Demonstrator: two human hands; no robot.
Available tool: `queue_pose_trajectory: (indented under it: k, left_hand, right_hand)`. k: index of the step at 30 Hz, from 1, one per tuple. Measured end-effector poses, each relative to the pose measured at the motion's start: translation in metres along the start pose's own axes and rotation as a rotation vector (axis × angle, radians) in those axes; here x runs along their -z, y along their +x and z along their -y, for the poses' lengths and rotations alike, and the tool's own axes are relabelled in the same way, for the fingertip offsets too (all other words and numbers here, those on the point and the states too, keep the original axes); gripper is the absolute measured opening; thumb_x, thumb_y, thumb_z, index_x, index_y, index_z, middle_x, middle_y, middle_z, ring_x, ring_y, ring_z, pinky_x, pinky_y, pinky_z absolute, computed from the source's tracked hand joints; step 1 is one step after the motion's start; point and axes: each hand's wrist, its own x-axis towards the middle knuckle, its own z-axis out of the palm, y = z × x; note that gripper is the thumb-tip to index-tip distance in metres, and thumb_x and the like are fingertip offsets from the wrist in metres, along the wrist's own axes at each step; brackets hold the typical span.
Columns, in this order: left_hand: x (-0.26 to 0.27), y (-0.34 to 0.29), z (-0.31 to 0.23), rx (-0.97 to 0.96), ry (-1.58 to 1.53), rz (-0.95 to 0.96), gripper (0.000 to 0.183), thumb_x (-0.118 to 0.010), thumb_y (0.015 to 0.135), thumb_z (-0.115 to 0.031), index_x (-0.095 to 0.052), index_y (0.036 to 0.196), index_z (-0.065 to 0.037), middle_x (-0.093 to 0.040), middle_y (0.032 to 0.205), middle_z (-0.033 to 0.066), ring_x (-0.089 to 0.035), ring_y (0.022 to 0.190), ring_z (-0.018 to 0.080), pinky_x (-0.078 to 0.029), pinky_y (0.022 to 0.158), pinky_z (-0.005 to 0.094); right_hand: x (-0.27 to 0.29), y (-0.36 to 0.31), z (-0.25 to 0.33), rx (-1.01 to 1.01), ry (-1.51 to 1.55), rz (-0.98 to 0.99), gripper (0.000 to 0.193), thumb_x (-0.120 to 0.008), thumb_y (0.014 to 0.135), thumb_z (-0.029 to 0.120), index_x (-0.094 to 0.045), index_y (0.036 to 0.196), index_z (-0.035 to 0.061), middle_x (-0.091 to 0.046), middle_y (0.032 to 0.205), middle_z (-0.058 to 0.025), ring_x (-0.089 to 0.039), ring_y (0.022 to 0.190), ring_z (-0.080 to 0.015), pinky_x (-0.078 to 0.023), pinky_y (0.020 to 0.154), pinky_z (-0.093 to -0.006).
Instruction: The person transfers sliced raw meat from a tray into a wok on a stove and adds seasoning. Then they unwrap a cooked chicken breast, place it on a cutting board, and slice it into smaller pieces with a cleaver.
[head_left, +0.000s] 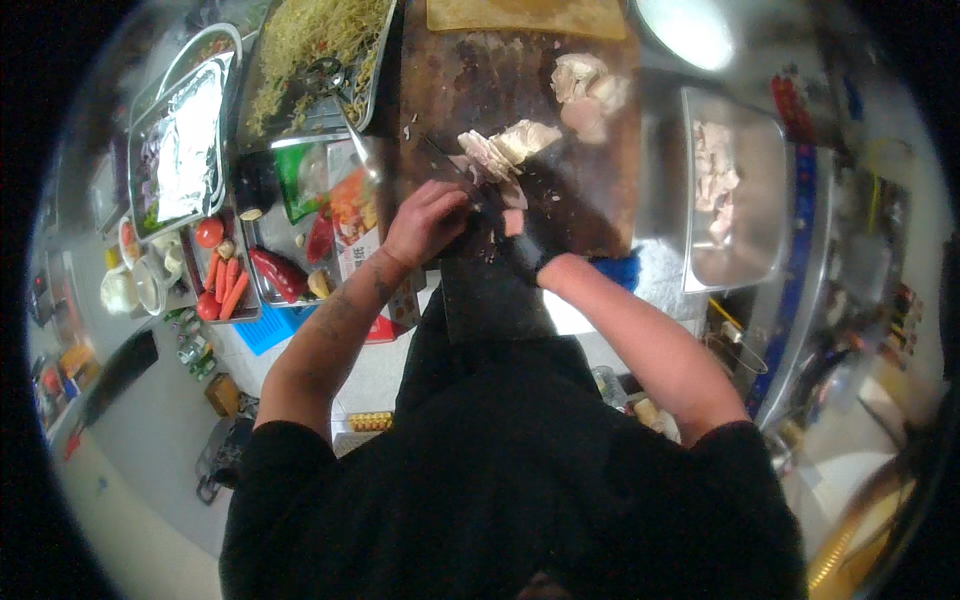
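Pale slices (487, 155) lie fanned on a brown cutting board (465, 85).
From the slices, the person's left hand (430, 215) curls at 8 o'clock, the right hand (513, 222) sits shadowed at 6; what either grip holds cannot be told. Another pale pile (588, 95) lies at 2, a metal pan (762, 240) at 3, yellowish strands (325, 45) at 10.

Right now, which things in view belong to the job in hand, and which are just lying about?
In the job:
- left hand and right hand, at the pale slices
- board under the slices
- probably the metal tray with pale pieces

Lying about, seemingly:
- sprouts
- foil
- carrots
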Motion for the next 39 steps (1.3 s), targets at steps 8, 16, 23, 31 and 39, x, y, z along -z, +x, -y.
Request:
queue_pose_trajectory:
  k: [8,16,23,31,39]
  left_hand:
    - [-0.001,-0.002,0.001,-0.016,0.004,0.032,0.029,-0.080,0.084,-0.005,-0.070,0.112,-0.005,-0.071,0.112,0.0139,-0.069,0.102,0.0349,-0.058,0.087,0.0425]
    - [-0.002,-0.003,-0.001,0.000,0.006,0.009,0.026,-0.080,0.085,-0.005,-0.071,0.109,-0.006,-0.071,0.110,0.0137,-0.069,0.101,0.0347,-0.058,0.085,0.0426]
    - [0.001,-0.003,0.000,-0.002,-0.024,0.034,0.027,-0.080,0.085,-0.004,-0.071,0.110,-0.005,-0.071,0.112,0.0140,-0.070,0.102,0.0355,-0.058,0.087,0.0426]
    - [0.001,-0.002,0.000,-0.017,-0.018,0.068,0.028,-0.080,0.085,-0.006,-0.072,0.112,-0.005,-0.072,0.115,0.0144,-0.070,0.104,0.0359,-0.059,0.089,0.0426]
    - [-0.001,-0.003,-0.003,0.008,-0.013,0.030,0.024,-0.079,0.087,-0.004,-0.072,0.110,-0.004,-0.071,0.111,0.0157,-0.070,0.101,0.0362,-0.059,0.086,0.0421]
  right_hand:
    - [0.004,0.023,-0.008,-0.153,0.138,0.119,0.033,-0.061,0.097,0.028,-0.074,0.115,0.0027,-0.073,0.112,-0.0265,-0.071,0.108,-0.0395,-0.053,0.093,-0.0463]
    - [0.064,-0.034,0.024,-0.102,0.221,0.199,0.030,-0.052,0.103,0.014,-0.071,0.125,0.0064,-0.072,0.112,-0.0268,-0.070,0.105,-0.0402,-0.051,0.095,-0.0474]
    - [0.048,-0.028,0.011,0.078,0.152,0.111,0.049,-0.057,0.103,0.021,-0.055,0.151,0.0114,-0.056,0.153,-0.0201,-0.053,0.140,-0.0344,-0.041,0.115,-0.0448]
    - [-0.001,0.014,-0.021,-0.168,0.289,0.446,0.034,-0.060,0.098,0.025,-0.073,0.124,0.0067,-0.070,0.127,-0.0239,-0.062,0.125,-0.0396,-0.047,0.108,-0.0454]
    - [0.014,-0.019,-0.020,0.012,0.058,0.120,0.047,-0.056,0.103,0.023,-0.058,0.147,0.0066,-0.056,0.151,-0.0215,-0.053,0.140,-0.0369,-0.041,0.115,-0.0424]
